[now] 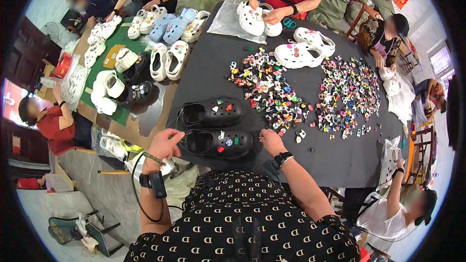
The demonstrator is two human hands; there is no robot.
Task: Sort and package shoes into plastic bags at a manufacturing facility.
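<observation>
Two black clogs lie side by side in front of me, toes to the right. The far black clog (213,111) and the near black clog (221,143) carry small colourful charms on their toes. My left hand (166,144) is beside the near clog's heel, fingers stretched toward it and apart, holding nothing I can see. Just past that clog's toe, my right hand (273,141) has its fingertips pinched together; whatever is between them is too small to name. Loose charms (264,85) lie heaped beyond my right hand, with a second charm heap (347,94) farther right.
A black-covered table (340,165) spreads before me. White clogs (298,54) stand behind the charms; more clogs (177,60) fill the green-topped table at left. Across from me a person's hands (274,15) hold white clogs. Other people sit at both sides.
</observation>
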